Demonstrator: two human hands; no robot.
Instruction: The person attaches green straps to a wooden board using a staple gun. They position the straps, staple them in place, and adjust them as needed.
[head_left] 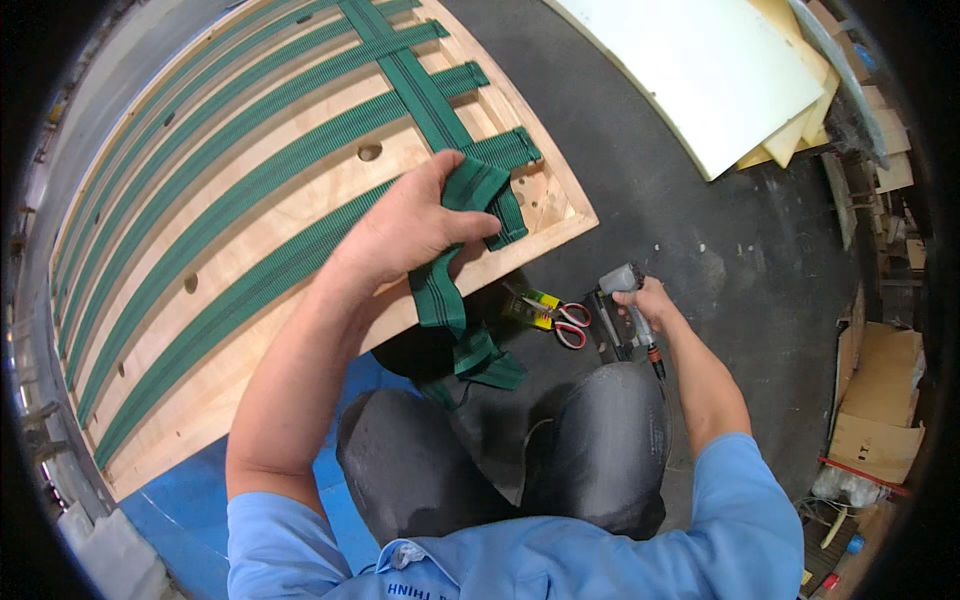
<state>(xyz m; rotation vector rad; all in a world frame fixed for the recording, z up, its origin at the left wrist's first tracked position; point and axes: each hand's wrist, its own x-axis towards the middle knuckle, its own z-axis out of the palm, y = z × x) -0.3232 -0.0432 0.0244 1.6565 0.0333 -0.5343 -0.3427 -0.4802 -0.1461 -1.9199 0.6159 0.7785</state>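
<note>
A wooden frame (pixel 571 222) lies to my left, crossed by long green webbing straps (pixel 300 135). My left hand (pixel 415 220) is closed on a loose green webbing strap (pixel 437 290) at the frame's near right corner. This strap loops up between thumb and fingers, and its tail hangs over the wooden edge toward my knees. The fingers under the strap are partly hidden. Low on the right, my right hand (pixel 652 303) grips an air staple gun (pixel 621 279) with a hose fitting at its lower end. The gun is apart from the frame.
Red-handled scissors (pixel 572 326) lie between the frame and the staple gun, beside a yellow-green packet (pixel 540 308). White and yellow foam sheets (pixel 710 90) are stacked at the far right. Cardboard (pixel 875 400) stands along the right side. A blue surface (pixel 190 500) shows beneath the frame.
</note>
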